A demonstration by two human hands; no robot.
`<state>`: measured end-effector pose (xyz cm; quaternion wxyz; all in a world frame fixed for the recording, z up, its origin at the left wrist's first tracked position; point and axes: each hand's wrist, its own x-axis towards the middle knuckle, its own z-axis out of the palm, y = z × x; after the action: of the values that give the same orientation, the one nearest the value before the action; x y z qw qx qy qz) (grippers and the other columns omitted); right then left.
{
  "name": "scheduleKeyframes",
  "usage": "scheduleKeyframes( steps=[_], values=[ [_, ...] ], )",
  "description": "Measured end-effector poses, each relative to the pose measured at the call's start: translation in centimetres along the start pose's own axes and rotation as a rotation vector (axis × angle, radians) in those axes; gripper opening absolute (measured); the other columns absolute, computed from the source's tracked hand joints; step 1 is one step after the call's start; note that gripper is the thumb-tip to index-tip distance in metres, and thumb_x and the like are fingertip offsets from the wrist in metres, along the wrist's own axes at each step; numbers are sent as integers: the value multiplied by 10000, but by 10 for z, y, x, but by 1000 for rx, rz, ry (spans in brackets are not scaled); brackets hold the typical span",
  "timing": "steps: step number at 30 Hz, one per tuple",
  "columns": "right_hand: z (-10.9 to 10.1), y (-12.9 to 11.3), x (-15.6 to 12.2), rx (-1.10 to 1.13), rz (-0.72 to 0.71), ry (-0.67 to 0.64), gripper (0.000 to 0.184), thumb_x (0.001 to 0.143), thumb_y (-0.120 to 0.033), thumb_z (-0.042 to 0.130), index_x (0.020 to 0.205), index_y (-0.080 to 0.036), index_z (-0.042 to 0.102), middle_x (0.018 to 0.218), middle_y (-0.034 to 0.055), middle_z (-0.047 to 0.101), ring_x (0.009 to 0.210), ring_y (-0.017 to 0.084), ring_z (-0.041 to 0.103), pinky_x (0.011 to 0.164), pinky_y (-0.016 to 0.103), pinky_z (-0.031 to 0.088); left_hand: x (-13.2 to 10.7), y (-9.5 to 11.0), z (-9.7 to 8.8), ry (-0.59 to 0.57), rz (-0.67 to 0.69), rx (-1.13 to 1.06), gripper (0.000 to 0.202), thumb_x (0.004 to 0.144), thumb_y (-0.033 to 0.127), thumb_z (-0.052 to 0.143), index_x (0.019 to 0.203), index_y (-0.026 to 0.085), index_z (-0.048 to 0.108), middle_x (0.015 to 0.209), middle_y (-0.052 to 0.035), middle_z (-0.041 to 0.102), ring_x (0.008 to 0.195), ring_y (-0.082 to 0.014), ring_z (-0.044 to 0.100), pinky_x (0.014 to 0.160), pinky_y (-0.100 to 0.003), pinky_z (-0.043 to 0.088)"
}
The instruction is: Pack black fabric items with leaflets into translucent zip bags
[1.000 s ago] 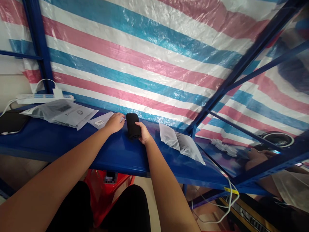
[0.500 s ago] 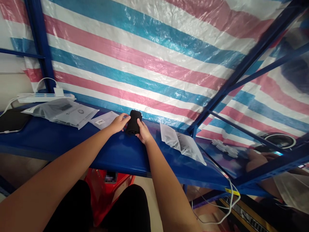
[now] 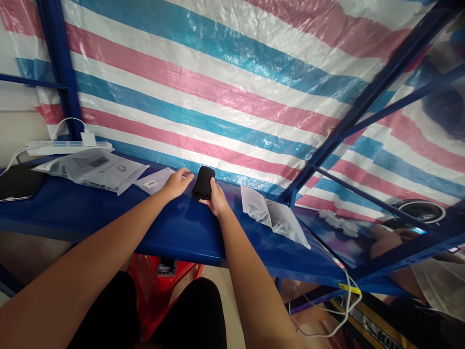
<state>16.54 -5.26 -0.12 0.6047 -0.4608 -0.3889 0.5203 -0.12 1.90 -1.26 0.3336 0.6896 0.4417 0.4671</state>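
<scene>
A black rolled-up bundle that looks like cloth (image 3: 203,182) is gripped by my right hand (image 3: 217,198), its thumb along the near right side. It is held above the blue shelf (image 3: 189,228). To the left of the roll, a small gap away, is my left hand (image 3: 178,183), its fingers extended and touching nothing I can see. Partly behind that hand lies a flat translucent bag (image 3: 155,180) with a white barcode label.
Larger frosted bags (image 3: 105,169) with dark contents lie at the left, before a white power strip (image 3: 69,147). A dark tablet-like device (image 3: 22,182) is far left. More frosted bags (image 3: 274,213) lie right. Blue rack posts (image 3: 327,140) and a white cable (image 3: 348,310) stand nearby.
My left hand has let go of the black roll and drawn slightly left. The roll stays in my right hand, shifted a little to the right.
</scene>
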Motion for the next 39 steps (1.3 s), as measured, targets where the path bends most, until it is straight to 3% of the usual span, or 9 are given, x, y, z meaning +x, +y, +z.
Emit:
scheduleKeyframes(
  steps=[5,10,16,20,26,30,34,39],
  values=[
    [2,1,0,-52,-25,14,480,910,-560,637,1199,-182,573,1066,113,706,843,225,734,596,365,663,0,2,2,-44,-34,-165,409,922,549,533,1124,208,630,1110,-93,728,903,-238,712,608,-279,550],
    [6,2,-5,3,-27,-165,534,820,-336,780,1295,-258,549,1227,72,670,917,226,739,683,396,678,-3,14,0,2,-68,-203,452,868,569,618,1130,202,649,1037,-83,737,883,-237,710,703,-310,558],
    [7,2,-10,38,-28,-328,652,791,-260,792,1377,-321,515,1330,44,626,1071,235,710,781,374,669,-11,22,-1,-61,-97,-194,663,721,518,801,1273,214,595,1204,-108,709,1043,-279,690,868,-366,546],
    [8,3,-9,30,-38,-325,637,790,-275,800,1362,-319,525,1292,38,646,1088,228,705,819,379,659,-12,24,-2,-51,-118,-194,653,747,480,780,1314,220,587,1248,-109,694,1084,-284,678,883,-370,544],
    [10,3,-6,-16,-24,-133,541,769,-318,821,1251,-239,589,1136,67,709,872,219,744,700,401,664,-11,25,1,-112,13,-132,474,894,531,583,1245,222,656,1236,-70,716,1112,-270,664,919,-345,525],
    [5,-1,1,10,-39,72,417,800,-348,774,1151,-175,632,990,74,727,839,213,732,648,344,659,-5,19,-9,-16,35,35,437,977,504,406,1069,199,705,1076,-71,758,982,-255,688,866,-351,533],
    [-4,-5,7,34,-40,304,381,820,-409,714,1098,-159,637,936,79,710,850,226,720,558,310,644,0,7,-21,142,44,416,335,928,424,497,1098,202,681,1137,-111,726,1070,-288,650,925,-385,505],
    [-11,-6,11,-1,-79,528,445,773,-455,725,1103,-182,605,999,75,685,844,221,710,532,302,636,-1,-4,-21,-5,-66,826,523,809,477,639,1220,154,646,1307,-208,624,1249,-414,529,991,-510,458]
  ],
)
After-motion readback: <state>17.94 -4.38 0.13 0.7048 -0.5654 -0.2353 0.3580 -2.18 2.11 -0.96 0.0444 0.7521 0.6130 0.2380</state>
